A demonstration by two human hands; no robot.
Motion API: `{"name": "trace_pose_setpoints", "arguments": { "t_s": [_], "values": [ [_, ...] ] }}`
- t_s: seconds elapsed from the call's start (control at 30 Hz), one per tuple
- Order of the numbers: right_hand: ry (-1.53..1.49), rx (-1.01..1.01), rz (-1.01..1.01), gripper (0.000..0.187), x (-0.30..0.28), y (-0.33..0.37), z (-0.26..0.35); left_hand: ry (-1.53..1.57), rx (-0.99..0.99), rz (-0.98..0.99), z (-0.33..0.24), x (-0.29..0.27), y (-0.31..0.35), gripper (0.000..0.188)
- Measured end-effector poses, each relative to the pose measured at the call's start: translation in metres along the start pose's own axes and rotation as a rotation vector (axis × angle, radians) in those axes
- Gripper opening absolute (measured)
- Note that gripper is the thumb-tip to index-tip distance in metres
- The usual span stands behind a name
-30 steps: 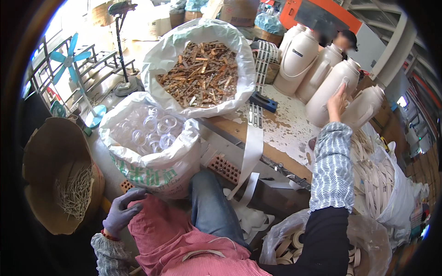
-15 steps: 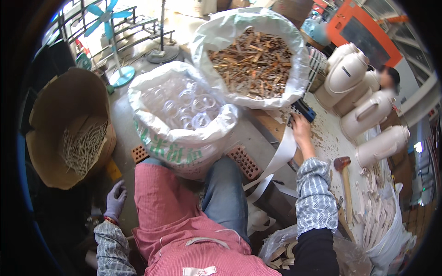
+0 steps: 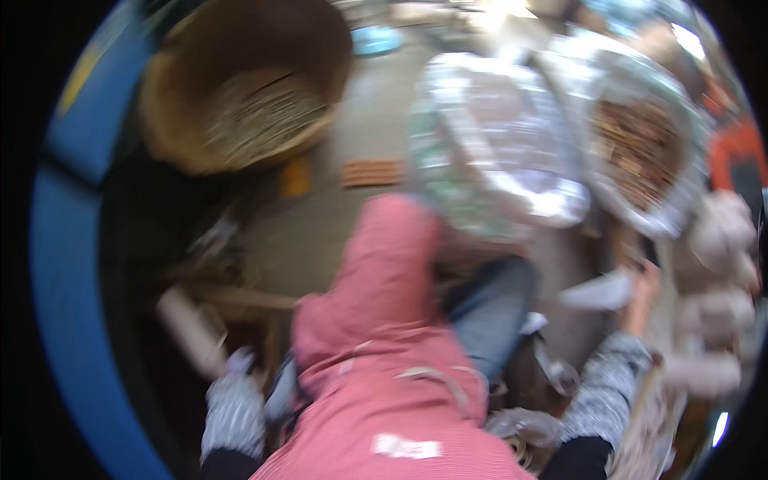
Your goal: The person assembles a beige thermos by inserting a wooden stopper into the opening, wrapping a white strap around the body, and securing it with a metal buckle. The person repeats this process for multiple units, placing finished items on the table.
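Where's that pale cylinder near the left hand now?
In the head view, the pale cylinder is at lower left, just up-left of the gloved left hand and left of the pink apron; blur hides whether the hand touches it.

Legible text: none; head view heavily motion-blurred. Marks noted, two. (1) Green print (image 3: pixel 460 176) on the outer side of the white sack (image 3: pixel 556 202) with clear pieces inside: smeared into pale green patches, individual characters not separable. (2) White, roughly rectangular label (image 3: pixel 406 446) on the pink apron (image 3: pixel 360 400), near the lower edge of the view: darker marks across it, outlines run together, reading not possible.
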State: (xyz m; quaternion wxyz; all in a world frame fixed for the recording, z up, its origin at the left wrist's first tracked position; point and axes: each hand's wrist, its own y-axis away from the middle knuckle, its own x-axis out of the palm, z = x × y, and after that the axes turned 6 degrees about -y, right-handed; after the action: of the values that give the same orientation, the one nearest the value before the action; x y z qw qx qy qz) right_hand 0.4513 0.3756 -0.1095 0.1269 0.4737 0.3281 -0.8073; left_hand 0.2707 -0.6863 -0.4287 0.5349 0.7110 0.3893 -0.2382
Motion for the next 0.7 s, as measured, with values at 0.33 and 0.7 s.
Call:
{"name": "trace_pose_setpoints", "arguments": {
  "t_s": [0.33,0.7],
  "values": [
    [0.381,-0.309,-0.117,0.019,-0.04,0.024,0.03,-0.083,-0.65,-0.076,-0.011,0.003,0.098,0.047],
    [-0.053,-0.436,-0.104,0.014,-0.048,0.063,0.141,-0.368,-0.399,0.147,-0.039,-0.028,0.113,0.016]
  ]
}}
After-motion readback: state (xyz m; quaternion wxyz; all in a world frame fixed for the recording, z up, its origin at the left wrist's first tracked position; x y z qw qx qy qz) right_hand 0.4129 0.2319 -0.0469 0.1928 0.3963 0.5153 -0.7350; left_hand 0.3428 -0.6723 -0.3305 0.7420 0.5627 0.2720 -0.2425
